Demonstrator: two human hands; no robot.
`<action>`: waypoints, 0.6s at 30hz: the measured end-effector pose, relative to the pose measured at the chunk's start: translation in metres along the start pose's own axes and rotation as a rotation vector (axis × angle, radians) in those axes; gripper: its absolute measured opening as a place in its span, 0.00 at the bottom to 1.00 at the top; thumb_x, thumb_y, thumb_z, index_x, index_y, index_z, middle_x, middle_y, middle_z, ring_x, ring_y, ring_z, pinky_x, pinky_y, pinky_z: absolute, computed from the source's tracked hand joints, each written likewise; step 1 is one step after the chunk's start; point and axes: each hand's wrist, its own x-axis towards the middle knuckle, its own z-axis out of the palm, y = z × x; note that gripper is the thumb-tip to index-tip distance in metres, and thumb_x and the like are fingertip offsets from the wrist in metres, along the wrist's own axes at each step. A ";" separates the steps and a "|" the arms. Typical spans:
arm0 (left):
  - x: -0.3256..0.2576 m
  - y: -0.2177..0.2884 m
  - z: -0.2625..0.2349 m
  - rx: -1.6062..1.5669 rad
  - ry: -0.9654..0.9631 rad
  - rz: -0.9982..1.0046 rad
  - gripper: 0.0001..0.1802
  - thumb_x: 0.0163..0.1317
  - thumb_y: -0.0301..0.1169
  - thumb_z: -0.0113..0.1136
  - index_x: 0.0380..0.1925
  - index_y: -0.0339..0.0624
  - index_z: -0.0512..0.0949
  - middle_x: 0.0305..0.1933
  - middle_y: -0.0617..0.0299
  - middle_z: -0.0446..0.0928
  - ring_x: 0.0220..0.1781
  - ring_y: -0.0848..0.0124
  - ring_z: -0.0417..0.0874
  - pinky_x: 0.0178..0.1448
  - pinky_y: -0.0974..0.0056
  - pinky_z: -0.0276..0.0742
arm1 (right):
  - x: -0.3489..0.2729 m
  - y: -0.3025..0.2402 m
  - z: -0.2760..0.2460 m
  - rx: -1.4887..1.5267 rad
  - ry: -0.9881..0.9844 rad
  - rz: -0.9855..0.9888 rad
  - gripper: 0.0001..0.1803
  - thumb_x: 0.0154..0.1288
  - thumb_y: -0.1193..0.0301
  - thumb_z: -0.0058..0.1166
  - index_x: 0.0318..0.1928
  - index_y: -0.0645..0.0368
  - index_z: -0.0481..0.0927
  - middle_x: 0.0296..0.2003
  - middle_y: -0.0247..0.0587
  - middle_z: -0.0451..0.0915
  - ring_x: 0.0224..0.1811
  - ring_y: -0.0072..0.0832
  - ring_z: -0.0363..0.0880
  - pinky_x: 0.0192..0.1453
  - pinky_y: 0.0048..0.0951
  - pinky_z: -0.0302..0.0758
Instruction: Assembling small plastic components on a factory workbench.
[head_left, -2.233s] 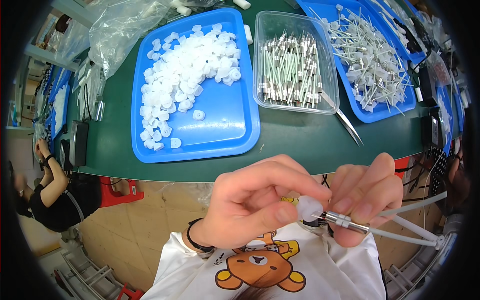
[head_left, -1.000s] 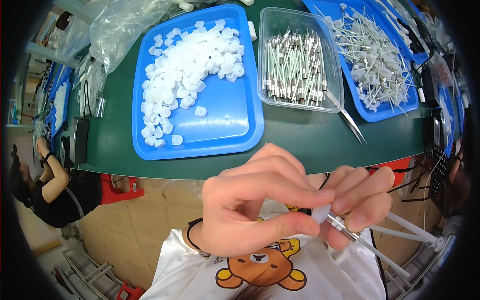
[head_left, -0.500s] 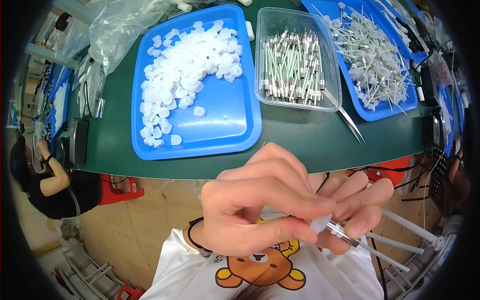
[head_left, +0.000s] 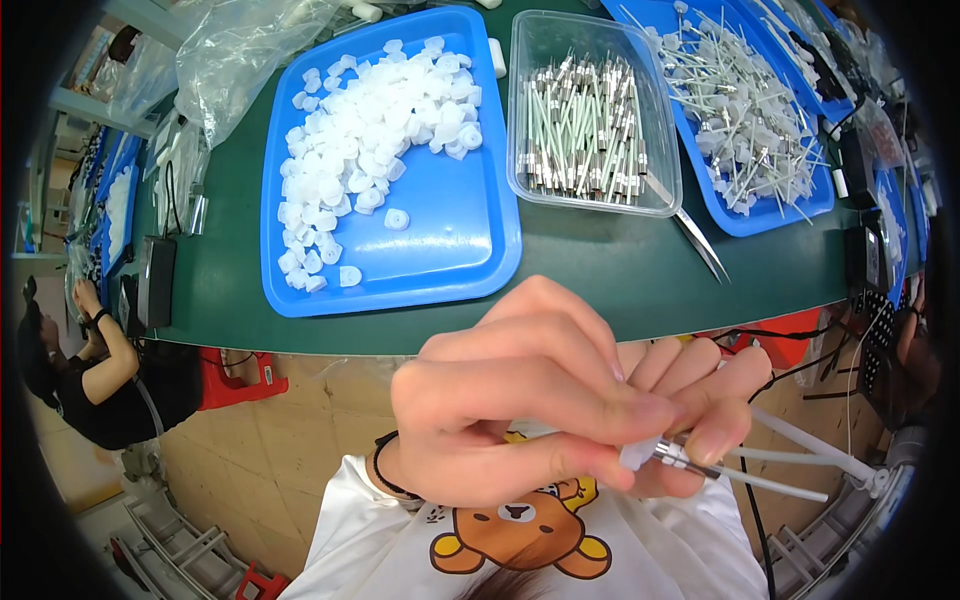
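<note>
My left hand (head_left: 510, 400), with a dark band round its wrist, pinches a translucent white plastic cap (head_left: 634, 456) between thumb and forefinger. Close against it, my right hand (head_left: 705, 405) has its fingers closed round a thin pale tube with a metal fitting (head_left: 672, 455). The cap sits at the fitting's left end, the two touching; how far one goes into the other is hidden by my fingertips. Pale tubing sticks out to the lower right. Both hands are held in front of my shirt, below the edge of the green table (head_left: 600, 270).
A blue tray (head_left: 440, 265) of many loose white caps lies at left. Beside it stands a clear box (head_left: 590, 203) of metal-ended tubes. Tweezers (head_left: 705, 245) lean by the box. Another blue tray (head_left: 745, 225) holds capped tubes. A person (head_left: 95, 370) sits at far left.
Both hands have shifted slightly left, still together. The tube has turned, so its pale tail now shows extending to the lower right.
</note>
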 end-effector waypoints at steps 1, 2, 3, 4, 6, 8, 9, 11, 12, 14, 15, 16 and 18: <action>0.001 0.000 -0.001 0.008 0.003 -0.010 0.08 0.44 0.28 0.64 0.22 0.35 0.77 0.22 0.62 0.73 0.27 0.70 0.67 0.28 0.70 0.61 | 0.001 0.000 -0.001 -0.025 0.001 0.027 0.11 0.40 0.74 0.65 0.24 0.60 0.74 0.25 0.36 0.65 0.20 0.24 0.66 0.22 0.19 0.64; 0.002 0.001 0.000 0.074 0.006 -0.056 0.08 0.46 0.28 0.62 0.23 0.34 0.77 0.23 0.61 0.74 0.28 0.70 0.68 0.29 0.69 0.62 | 0.005 -0.003 0.000 -0.067 0.014 0.072 0.11 0.40 0.74 0.65 0.25 0.60 0.74 0.25 0.36 0.65 0.20 0.24 0.66 0.22 0.19 0.62; 0.004 0.004 0.001 0.140 0.008 -0.101 0.09 0.48 0.29 0.60 0.25 0.32 0.77 0.24 0.60 0.74 0.28 0.69 0.68 0.31 0.68 0.62 | 0.008 -0.003 -0.005 -0.087 0.005 0.138 0.11 0.43 0.74 0.63 0.27 0.60 0.74 0.25 0.36 0.66 0.20 0.23 0.65 0.21 0.18 0.61; 0.004 0.006 0.000 0.215 0.018 -0.147 0.10 0.49 0.29 0.58 0.26 0.31 0.77 0.25 0.59 0.74 0.29 0.68 0.69 0.32 0.67 0.63 | 0.010 -0.002 -0.009 -0.099 -0.009 0.210 0.11 0.46 0.73 0.60 0.30 0.61 0.73 0.25 0.35 0.66 0.20 0.22 0.65 0.20 0.17 0.59; 0.006 0.003 -0.002 0.257 0.054 -0.195 0.12 0.51 0.31 0.56 0.28 0.29 0.77 0.27 0.56 0.75 0.30 0.66 0.70 0.34 0.66 0.63 | 0.016 -0.005 -0.009 -0.051 0.098 0.453 0.11 0.51 0.72 0.56 0.34 0.62 0.71 0.25 0.34 0.68 0.20 0.19 0.64 0.18 0.14 0.56; 0.010 0.000 -0.002 0.324 0.049 -0.178 0.14 0.51 0.31 0.56 0.30 0.28 0.76 0.28 0.55 0.76 0.30 0.65 0.71 0.35 0.66 0.64 | 0.024 -0.012 -0.005 -0.041 0.243 0.739 0.11 0.58 0.67 0.48 0.37 0.62 0.68 0.24 0.31 0.69 0.18 0.11 0.61 0.15 0.11 0.53; 0.010 -0.001 -0.003 0.381 0.036 -0.142 0.14 0.50 0.31 0.56 0.32 0.28 0.76 0.28 0.55 0.76 0.30 0.65 0.71 0.36 0.66 0.64 | 0.028 -0.013 -0.008 0.023 0.231 0.822 0.11 0.59 0.67 0.47 0.37 0.61 0.68 0.23 0.29 0.69 0.17 0.10 0.60 0.15 0.11 0.53; 0.012 0.000 -0.003 0.471 0.014 -0.072 0.14 0.46 0.28 0.58 0.33 0.29 0.76 0.29 0.55 0.76 0.30 0.66 0.71 0.37 0.66 0.65 | 0.035 -0.017 -0.015 0.152 0.212 0.985 0.11 0.59 0.65 0.47 0.36 0.60 0.69 0.22 0.27 0.69 0.16 0.07 0.58 0.15 0.10 0.53; 0.013 0.001 -0.002 0.504 0.011 -0.049 0.15 0.44 0.27 0.60 0.33 0.29 0.76 0.29 0.56 0.76 0.30 0.66 0.71 0.37 0.66 0.65 | 0.036 -0.018 -0.015 0.162 0.206 1.020 0.11 0.60 0.64 0.46 0.35 0.59 0.69 0.21 0.25 0.68 0.14 0.05 0.56 0.16 0.10 0.52; 0.014 0.004 0.002 0.534 0.022 -0.049 0.18 0.39 0.24 0.63 0.34 0.30 0.76 0.30 0.56 0.76 0.30 0.67 0.72 0.37 0.66 0.65 | 0.036 -0.020 -0.013 0.163 0.219 1.073 0.11 0.60 0.65 0.45 0.35 0.60 0.68 0.21 0.26 0.68 0.13 0.05 0.56 0.16 0.09 0.52; 0.013 0.004 0.002 0.550 0.024 -0.043 0.19 0.36 0.23 0.64 0.34 0.30 0.76 0.30 0.56 0.76 0.30 0.67 0.72 0.37 0.66 0.65 | 0.036 -0.020 -0.013 0.163 0.224 1.100 0.11 0.60 0.65 0.45 0.35 0.60 0.68 0.20 0.26 0.68 0.13 0.06 0.55 0.17 0.09 0.52; 0.011 0.005 0.001 0.562 0.015 -0.027 0.20 0.34 0.22 0.65 0.34 0.31 0.76 0.30 0.57 0.76 0.30 0.68 0.72 0.37 0.67 0.65 | 0.036 -0.020 -0.013 0.173 0.218 1.121 0.11 0.60 0.65 0.45 0.35 0.60 0.68 0.20 0.26 0.67 0.13 0.06 0.55 0.17 0.09 0.52; 0.010 0.006 0.000 0.572 -0.003 -0.017 0.22 0.31 0.22 0.67 0.33 0.31 0.76 0.30 0.57 0.75 0.30 0.68 0.72 0.36 0.67 0.65 | 0.036 -0.022 -0.015 0.193 0.205 1.162 0.11 0.60 0.65 0.44 0.35 0.60 0.68 0.20 0.26 0.67 0.13 0.06 0.54 0.17 0.09 0.52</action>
